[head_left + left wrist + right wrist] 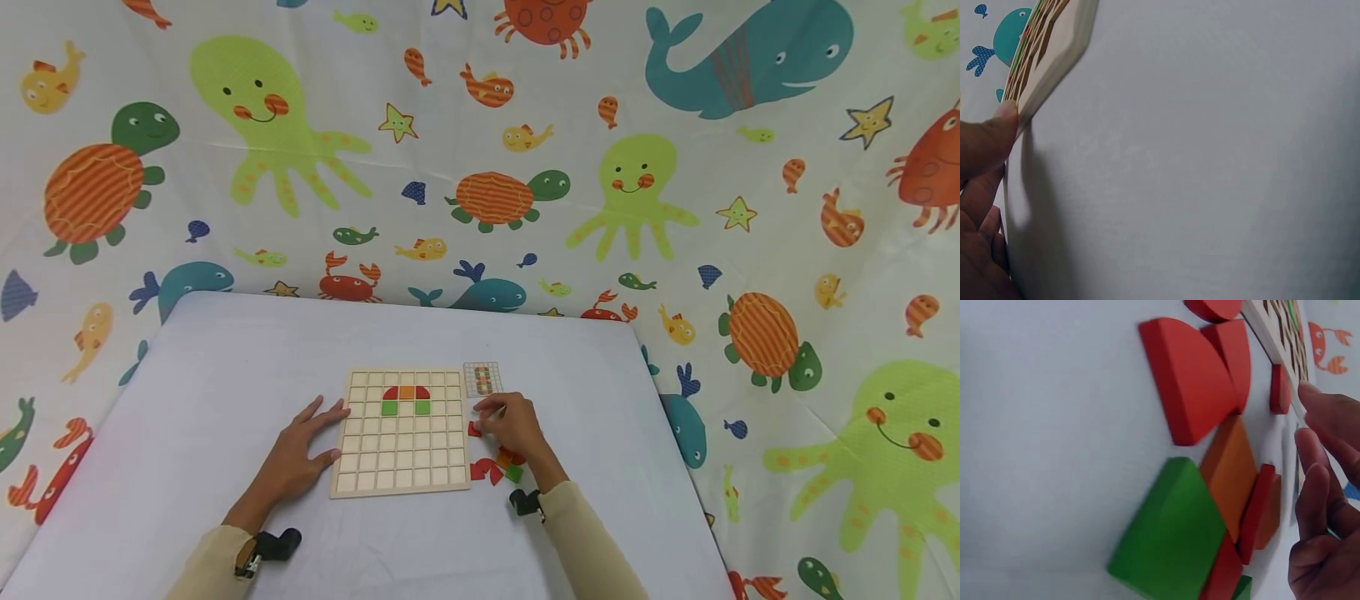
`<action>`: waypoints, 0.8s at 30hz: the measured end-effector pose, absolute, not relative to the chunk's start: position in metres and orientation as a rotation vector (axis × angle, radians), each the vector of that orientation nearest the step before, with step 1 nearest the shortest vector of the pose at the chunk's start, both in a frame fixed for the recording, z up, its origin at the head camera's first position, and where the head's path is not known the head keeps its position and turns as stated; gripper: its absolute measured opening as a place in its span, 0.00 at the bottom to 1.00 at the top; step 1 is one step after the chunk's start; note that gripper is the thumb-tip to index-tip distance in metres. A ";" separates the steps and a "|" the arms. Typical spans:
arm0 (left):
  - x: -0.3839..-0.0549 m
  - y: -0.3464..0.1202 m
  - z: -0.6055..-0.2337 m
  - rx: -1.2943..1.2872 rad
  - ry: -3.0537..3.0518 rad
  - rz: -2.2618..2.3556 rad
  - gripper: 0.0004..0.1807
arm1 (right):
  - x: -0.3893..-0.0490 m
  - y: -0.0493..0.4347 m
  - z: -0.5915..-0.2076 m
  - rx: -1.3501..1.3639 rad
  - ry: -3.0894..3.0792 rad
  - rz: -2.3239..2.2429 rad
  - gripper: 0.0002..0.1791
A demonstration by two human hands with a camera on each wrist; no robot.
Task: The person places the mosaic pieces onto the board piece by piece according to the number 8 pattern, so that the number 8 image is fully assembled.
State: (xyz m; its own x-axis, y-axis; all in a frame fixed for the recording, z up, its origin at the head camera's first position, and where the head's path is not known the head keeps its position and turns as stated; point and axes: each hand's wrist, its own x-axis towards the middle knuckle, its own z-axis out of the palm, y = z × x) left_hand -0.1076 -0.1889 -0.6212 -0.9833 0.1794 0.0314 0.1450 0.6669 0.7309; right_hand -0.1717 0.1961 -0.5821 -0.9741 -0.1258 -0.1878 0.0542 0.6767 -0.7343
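Observation:
A square wooden grid board (pixel 405 457) lies on the table. Near its top sit two red quarter-round pieces (pixel 391 393) with an orange square (pixel 407 392) between them, and a green square (pixel 389 407) below each red one. My left hand (pixel 298 450) rests at the board's left edge, fingers spread; in the left wrist view its thumb (pixel 1005 119) touches the rim. Beyond the board's right edge my right hand (pixel 513 425) hovers by a loose red piece (pixel 474 429). Its fingers (pixel 1313 487) are loosely bent, and no piece shows between them.
Loose red, orange and green pieces (pixel 1172 531) lie to the right of the board, some overlapping. A small printed pattern card (pixel 471 379) lies by the board's upper right corner. White cloth covers the table (pixel 247 358); a sea-animal curtain (pixel 420 83) hangs behind.

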 end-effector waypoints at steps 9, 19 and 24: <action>-0.108 -0.188 -0.622 0.271 2.816 1.262 0.40 | -0.160 0.189 -0.585 -0.116 2.677 -1.090 0.09; -0.107 -0.188 -0.621 0.274 2.814 1.262 0.40 | -0.159 0.193 -0.586 -0.246 2.670 -1.214 0.05; -0.107 -0.188 -0.621 0.273 2.817 1.265 0.40 | -0.160 0.192 -0.582 -0.199 2.659 -1.329 0.06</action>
